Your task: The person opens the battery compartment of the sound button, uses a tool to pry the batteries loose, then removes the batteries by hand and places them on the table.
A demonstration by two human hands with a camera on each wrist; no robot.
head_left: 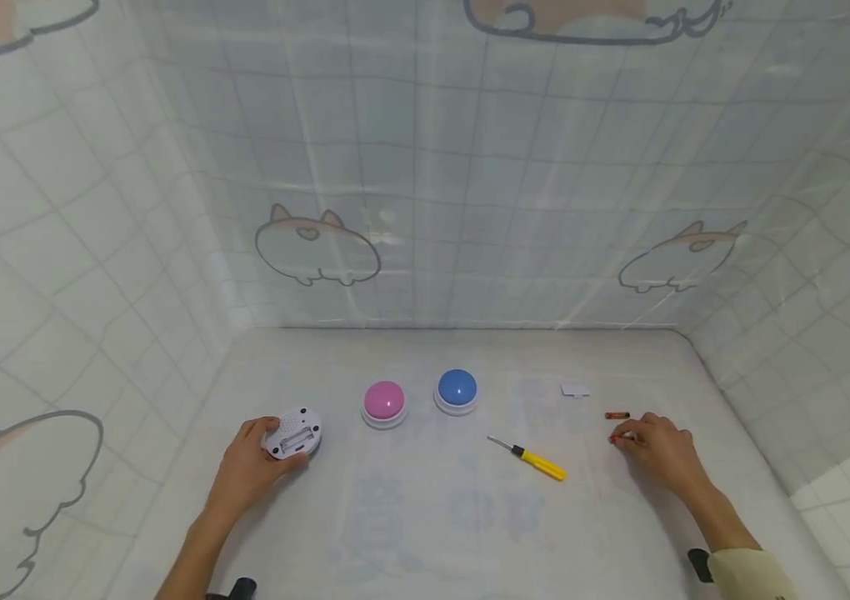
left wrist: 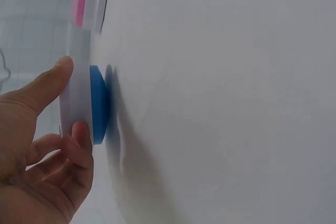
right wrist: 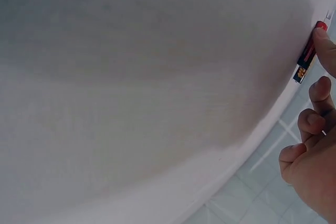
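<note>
My left hand [head_left: 251, 460] grips a round white push-button device [head_left: 294, 434] by its sides, thumb on one side and fingers on the other. It is upside down, its battery slot uncovered and facing up. In the left wrist view its blue dome [left wrist: 98, 106] points down, close over the table. At the right, my right hand [head_left: 657, 450] pinches a red battery [head_left: 613, 439] low over the table. The thumb lies along this battery [right wrist: 315, 38] in the right wrist view. A second battery [head_left: 617, 415] lies just beyond the fingertips.
A pink button [head_left: 384, 402] and a blue button [head_left: 457, 389] stand dome up mid-table. Right of them lies a yellow-handled screwdriver [head_left: 542, 464]. A small white cover [head_left: 575, 390] lies farther back. Patterned sheeting [head_left: 440, 183] walls the table's back and sides.
</note>
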